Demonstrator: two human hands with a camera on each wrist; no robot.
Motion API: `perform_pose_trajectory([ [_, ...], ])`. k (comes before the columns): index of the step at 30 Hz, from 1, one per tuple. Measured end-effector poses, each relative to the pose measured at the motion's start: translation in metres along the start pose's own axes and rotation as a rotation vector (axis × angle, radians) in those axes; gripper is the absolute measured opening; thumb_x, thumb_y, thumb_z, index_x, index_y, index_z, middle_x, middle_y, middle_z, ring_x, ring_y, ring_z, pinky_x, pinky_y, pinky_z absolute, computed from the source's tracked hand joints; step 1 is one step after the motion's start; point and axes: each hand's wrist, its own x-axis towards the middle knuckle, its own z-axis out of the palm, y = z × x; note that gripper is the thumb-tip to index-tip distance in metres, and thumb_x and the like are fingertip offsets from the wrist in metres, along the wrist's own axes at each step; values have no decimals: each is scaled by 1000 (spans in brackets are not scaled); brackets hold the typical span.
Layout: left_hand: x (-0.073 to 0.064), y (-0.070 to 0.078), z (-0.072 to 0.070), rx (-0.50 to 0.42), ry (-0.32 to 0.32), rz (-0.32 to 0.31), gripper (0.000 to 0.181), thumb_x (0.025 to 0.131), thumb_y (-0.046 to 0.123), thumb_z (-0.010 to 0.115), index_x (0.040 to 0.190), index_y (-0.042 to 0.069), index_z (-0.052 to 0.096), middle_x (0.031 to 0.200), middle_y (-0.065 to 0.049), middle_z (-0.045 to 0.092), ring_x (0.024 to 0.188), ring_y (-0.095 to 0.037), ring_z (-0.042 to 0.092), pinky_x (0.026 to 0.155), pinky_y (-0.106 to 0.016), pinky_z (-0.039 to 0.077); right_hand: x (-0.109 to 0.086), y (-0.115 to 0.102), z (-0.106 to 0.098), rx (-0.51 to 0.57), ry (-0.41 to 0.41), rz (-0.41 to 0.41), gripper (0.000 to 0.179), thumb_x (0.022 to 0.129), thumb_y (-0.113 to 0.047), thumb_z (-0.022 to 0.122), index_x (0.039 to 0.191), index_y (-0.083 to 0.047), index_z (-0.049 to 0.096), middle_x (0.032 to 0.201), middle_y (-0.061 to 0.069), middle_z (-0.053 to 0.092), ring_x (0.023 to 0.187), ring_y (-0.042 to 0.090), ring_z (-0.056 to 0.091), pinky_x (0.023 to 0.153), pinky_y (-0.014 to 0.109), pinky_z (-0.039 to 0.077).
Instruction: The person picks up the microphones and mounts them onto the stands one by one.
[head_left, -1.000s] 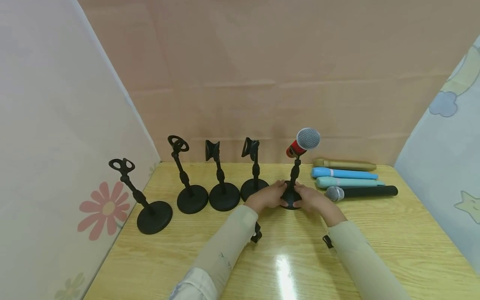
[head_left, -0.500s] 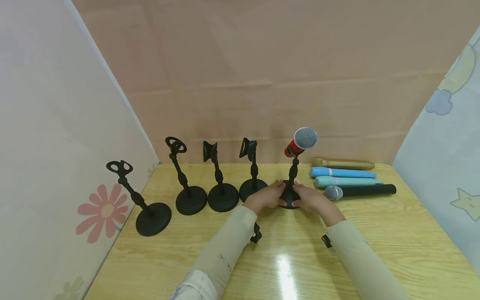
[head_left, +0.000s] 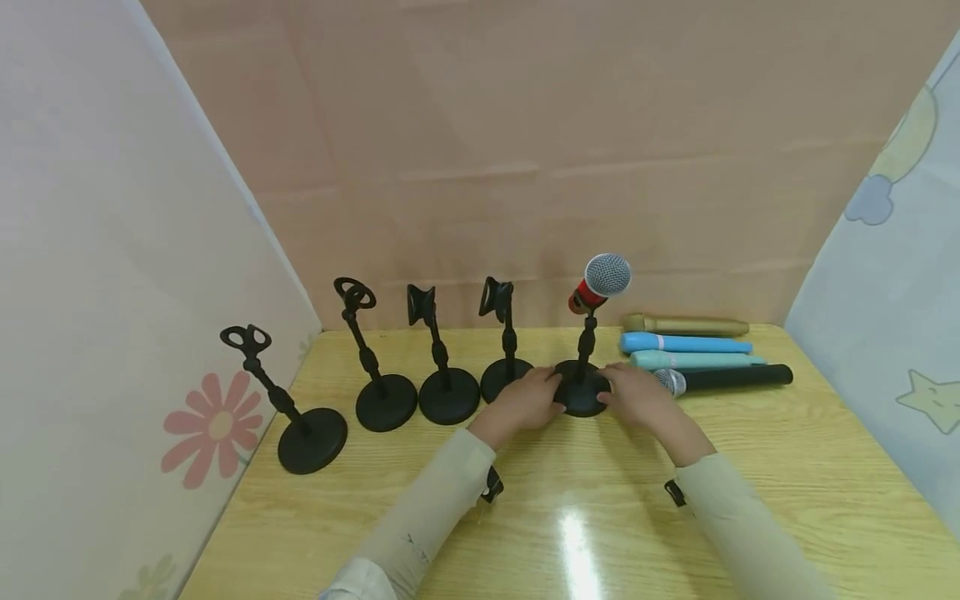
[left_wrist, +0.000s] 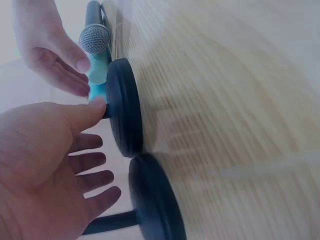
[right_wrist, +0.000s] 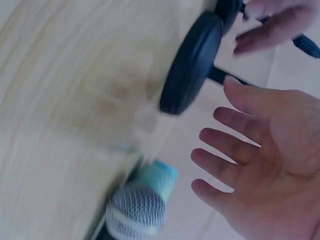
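Head: bright, glare streak on tabletop [head_left: 615,483] | left wrist: hazy | right wrist: blurred microphone [right_wrist: 137,206]

Right hand [right_wrist: 272,157], loosely spread — beside a round black base [right_wrist: 192,65] — silver microphone mesh [right_wrist: 137,207] below.

From above, the head view faces forward and down; both close, tilted wrist views share a black base [left_wrist: 126,107].

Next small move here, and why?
Probably reach the right hand to the black microphone: the red microphone already sits in its stand, the hand is open beside that, and the black one lies nearest it.
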Motion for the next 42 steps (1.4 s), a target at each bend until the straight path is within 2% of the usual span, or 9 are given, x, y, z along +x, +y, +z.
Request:
perform_pose_trajectory([
  [3,-14,-5,-2,42,43,-21,53,105,40,56,148,10,50,151,-5,47,139,-21,44,103,-31,50,-9,9,-11,-32,89,-10,42,97,-18,69,131,5,62,134,29,59,122,50,55,96,62,48],
  [5,-22,-9,-1,64,70,-47,50,104,39,58,144,9,54,143,-7,52,132,-23,48,96,-31,53,-15,17,-18,-30,105,-7,42,96,-17,70,130,6,62,132,30,59,120,50,56,96,63,48],
  [10,-40,-19,2,69,121,-139,51,100,37,64,140,6,57,136,-12,55,125,-27,50,91,-37,56,-28,43,-33,-5,60,54,51,97,-21,68,137,8,56,136,35,51,121,54,51,96,66,45],
  [13,-46,-24,5,66,155,-169,51,99,36,66,137,2,58,130,-14,57,121,-29,53,89,-38,56,-36,61,-39,-11,23,101,59,97,-26,68,141,9,50,141,39,43,126,59,43,97,70,41],
  [16,-49,-28,7,56,184,-190,51,98,36,67,133,0,59,126,-15,58,120,-31,55,88,-40,56,-42,76,-42,-21,3,133,65,95,-28,70,142,10,48,141,42,39,125,61,42,94,72,42],
  [24,-47,-31,10,47,192,-247,58,98,37,67,135,-6,54,132,-22,55,126,-35,54,91,-40,57,-51,109,-39,-41,41,137,62,91,-23,74,135,13,51,133,42,44,117,64,46,89,74,42],
  [29,-44,-33,14,44,177,-275,65,100,40,64,140,-8,50,139,-24,52,131,-36,51,96,-41,55,-51,117,-38,-57,56,114,57,89,-18,75,132,13,53,130,41,47,114,64,47,88,74,43],
  [39,-32,-34,20,-9,177,-301,70,101,48,58,142,-8,50,146,-23,48,137,-34,47,97,-39,55,-48,129,-34,-93,74,100,48,88,-8,72,128,11,55,128,38,49,114,62,43,87,73,43],
  [42,-28,-35,22,5,181,-318,73,100,52,58,143,-7,50,149,-22,46,138,-33,46,97,-38,55,-46,132,-29,-100,75,87,44,87,-2,70,127,9,57,127,36,52,113,62,45,85,72,43],
])
